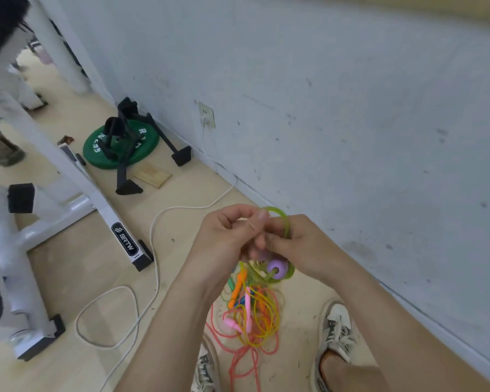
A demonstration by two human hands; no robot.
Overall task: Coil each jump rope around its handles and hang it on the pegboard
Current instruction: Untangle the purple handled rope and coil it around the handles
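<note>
Green jump rope (283, 222) is mid-coil, held up between both hands just in front of the wall (351, 108). Left hand (227, 236) and right hand (303, 244) are touching, fingers closed around the bundle. A loop of green cord arcs over the top of the grip, crossing the right hand's fingers (280, 230). Left thumb (259, 224) is pressed down on the cord, looks like it's pinning a wrap. Purple handle end (277, 268) pokes out just below the grip, with more green loops hanging around it. Can't tell how many wraps are on; hands hide most of the handles.

Progress, my read: early. This rope's coil isn't closed off yet and nothing is hung. No pegboard in view, so can't confirm any rope is up.

Left to do: directly below the grip, on the floor between the person's shoes (334, 329), sits a tangled pile of ropes (252, 315). Orange, pink, yellow and red cords are mixed together, with an orange handle (236, 290) and pink handles (239, 321) showing. Can't tell where the green cord stops and the pile starts, so it may be snagged in it.

Elsewhere, well away from the grip on the left: white cable (153, 239) on the floor, green weight plate (120, 148), white bench frame (96, 199). Not task items.
</note>
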